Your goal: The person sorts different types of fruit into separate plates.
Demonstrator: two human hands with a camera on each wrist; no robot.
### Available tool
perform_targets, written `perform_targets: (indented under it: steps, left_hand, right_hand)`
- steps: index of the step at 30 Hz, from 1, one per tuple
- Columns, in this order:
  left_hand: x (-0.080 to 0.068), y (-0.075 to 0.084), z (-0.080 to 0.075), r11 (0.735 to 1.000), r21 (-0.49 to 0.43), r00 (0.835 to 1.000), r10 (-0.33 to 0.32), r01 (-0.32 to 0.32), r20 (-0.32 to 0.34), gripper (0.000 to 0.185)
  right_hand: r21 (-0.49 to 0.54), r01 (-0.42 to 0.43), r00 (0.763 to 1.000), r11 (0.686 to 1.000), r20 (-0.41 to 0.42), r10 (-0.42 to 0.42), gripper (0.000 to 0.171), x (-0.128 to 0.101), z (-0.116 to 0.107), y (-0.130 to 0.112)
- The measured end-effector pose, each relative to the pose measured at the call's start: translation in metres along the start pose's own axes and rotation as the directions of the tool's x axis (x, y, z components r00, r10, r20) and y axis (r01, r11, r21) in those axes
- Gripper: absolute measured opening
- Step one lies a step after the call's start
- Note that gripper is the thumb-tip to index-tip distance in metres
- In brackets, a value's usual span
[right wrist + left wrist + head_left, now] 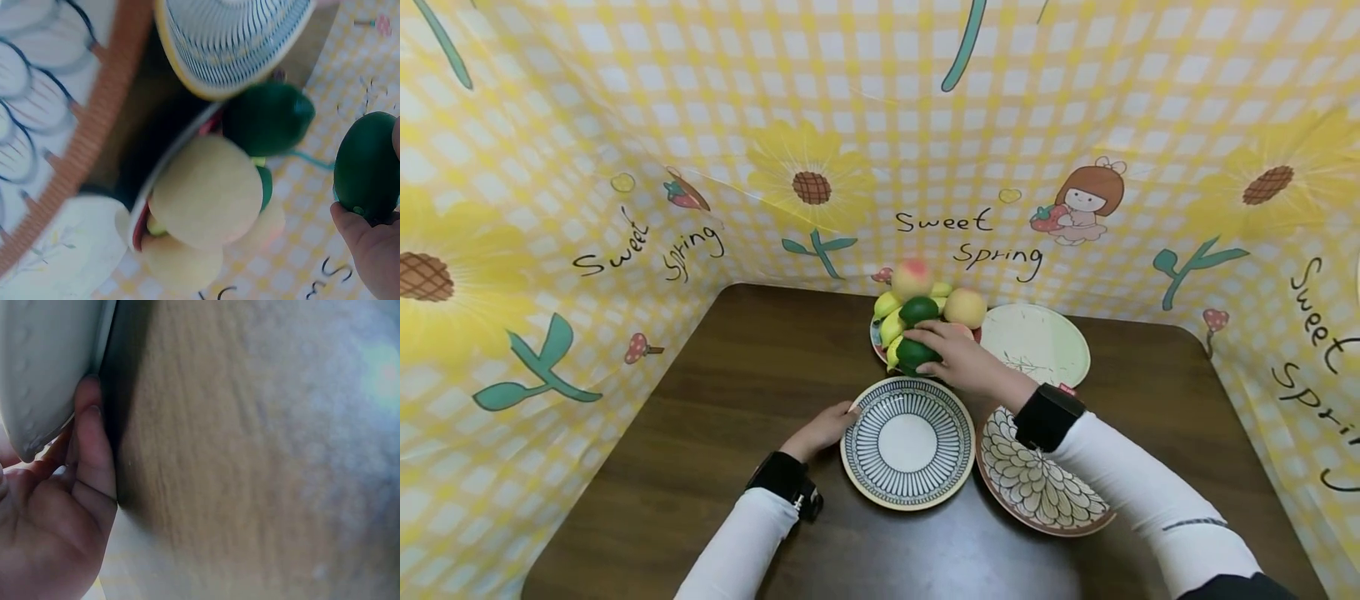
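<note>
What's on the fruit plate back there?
Peaches, yellow fruits and dark green fruits show on the fruit plate. They cover its middle, so what lies beneath can't be seen.

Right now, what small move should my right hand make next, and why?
I'd probably bring the green fruit over the striped plate and lower it there. Your right hand holds that fruit between thumb and fingers, the plate is bare and close by, and your left hand grips its edge, which should help keep it steady.
</note>
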State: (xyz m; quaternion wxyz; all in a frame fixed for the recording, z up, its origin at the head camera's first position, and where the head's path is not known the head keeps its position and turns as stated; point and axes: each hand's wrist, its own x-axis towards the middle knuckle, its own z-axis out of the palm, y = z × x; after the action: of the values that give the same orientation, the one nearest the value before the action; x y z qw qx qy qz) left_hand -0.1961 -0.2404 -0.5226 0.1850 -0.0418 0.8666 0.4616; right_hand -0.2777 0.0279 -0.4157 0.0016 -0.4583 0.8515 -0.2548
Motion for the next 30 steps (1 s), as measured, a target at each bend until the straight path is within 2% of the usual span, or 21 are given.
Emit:
perform_targets:
  steps: [4, 7, 11, 16, 19, 25, 30]
  left_hand:
    - [0.002, 0.001, -0.003, 1.000, 0.007, 1.000, -0.001, 0.001, 0.007, 0.042]
    - [0.003, 0.000, -0.004, 1.000, 0.001, 1.000, -0.007, 0.007, 0.003, 0.041]
    - [0.003, -0.002, -0.003, 1.000, 0.006, 1.000, -0.009, 0.009, -0.009, 0.038]
    - [0.001, -0.001, 0.000, 1.000, 0.004, 1.000, 0.001, -0.001, -0.004, 0.036]
    - [0.000, -0.002, 0.001, 1.000, -0.003, 1.000, -0.005, 0.005, 0.002, 0.035]
    - [0.000, -0.001, 0.001, 0.999, -0.046, 1.000, 0.003, -0.003, 0.008, 0.038]
    - [0.000, -0.001, -0.001, 0.998, -0.063, 1.000, 0.004, -0.003, 0.009, 0.038]
  right_hand:
    - [-0.042, 0.116, 0.993, 0.992, 0.024, -0.115, 0.057, -0.015, 0.015, -0.008]
    - [-0.071, 0.197, 0.979, 0.978, 0.075, -0.192, 0.056, -0.025, 0.029, -0.011]
    - [-0.071, 0.243, 0.959, 0.968, 0.166, -0.228, 0.052, -0.034, 0.049, -0.009]
    - [-0.051, 0.180, 0.949, 0.982, 0.271, -0.160, 0.052, -0.036, 0.065, -0.005]
    - [-0.048, 0.139, 0.947, 0.989, 0.297, -0.118, 0.054, -0.032, 0.070, -0.004]
    - [-0.095, 0.106, 0.973, 0.990, 0.217, -0.084, 0.055, -0.021, 0.074, 0.003]
    - [-0.079, 0.063, 0.984, 0.995, 0.174, -0.048, 0.053, -0.016, 0.075, 0.003]
